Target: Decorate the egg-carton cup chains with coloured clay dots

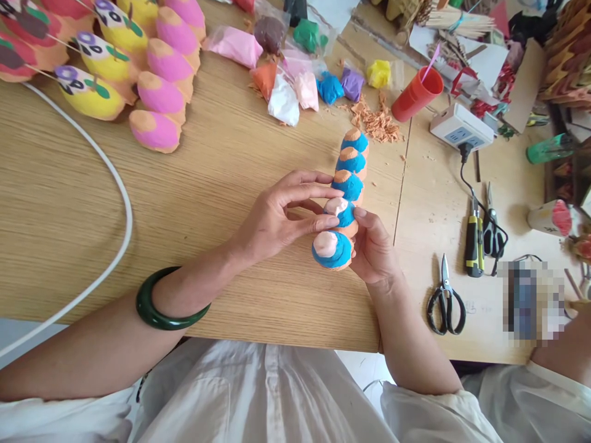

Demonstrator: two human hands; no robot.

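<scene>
One bumpy blue-and-orange strip: the right hand holds it; the left hand, pinching too, may smear its pale-pink patch by overpressing.

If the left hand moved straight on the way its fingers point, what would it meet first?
The blue-and-orange strip; the left hand seems to be touching it with its fingertips. Just past it is the right hand, though depth is unclear from this single view.

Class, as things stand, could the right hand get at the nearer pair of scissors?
Probably yes: only bare tabletop shows between the right hand and the scissors, though that hand would likely have to release the blue-coated strip.
</scene>
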